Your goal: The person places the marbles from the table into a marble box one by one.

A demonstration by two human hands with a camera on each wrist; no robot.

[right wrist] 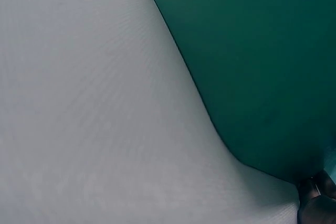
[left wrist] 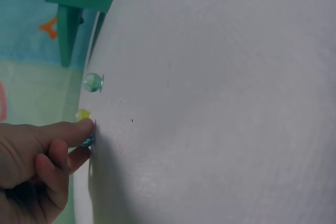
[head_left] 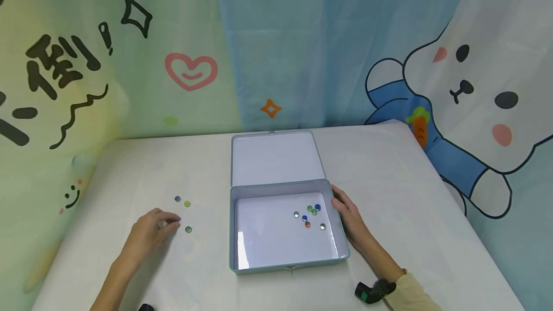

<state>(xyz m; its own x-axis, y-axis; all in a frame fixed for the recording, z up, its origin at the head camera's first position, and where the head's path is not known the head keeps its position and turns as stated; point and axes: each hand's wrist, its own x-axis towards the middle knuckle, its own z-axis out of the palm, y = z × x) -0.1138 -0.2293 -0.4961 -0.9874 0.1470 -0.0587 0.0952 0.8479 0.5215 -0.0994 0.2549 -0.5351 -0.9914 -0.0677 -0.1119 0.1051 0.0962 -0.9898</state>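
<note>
My left hand [head_left: 151, 234] pinches a small blue glass marble [left wrist: 87, 141] between thumb and finger, low over the white table. Close by lie a dark blue marble [head_left: 177, 198], a yellow-green marble [head_left: 187, 203] and a green marble [head_left: 188, 229]. In the middle stands an open green box [head_left: 233, 234] with a hinged lid [head_left: 276, 157] laid back. Several marbles, blue, green, clear and one orange marble [head_left: 307, 224], sit loose in its right half. My right hand [head_left: 352, 220] rests against the box's right wall, fingertips at the rim near the back corner.
A white cloth covers the table [head_left: 397, 196]. Behind it hangs a printed curtain [head_left: 276, 52] with a cartoon rabbit and a heart. A black wrist device [head_left: 375, 291] is on my right wrist, beside a pale sleeve [head_left: 412, 294].
</note>
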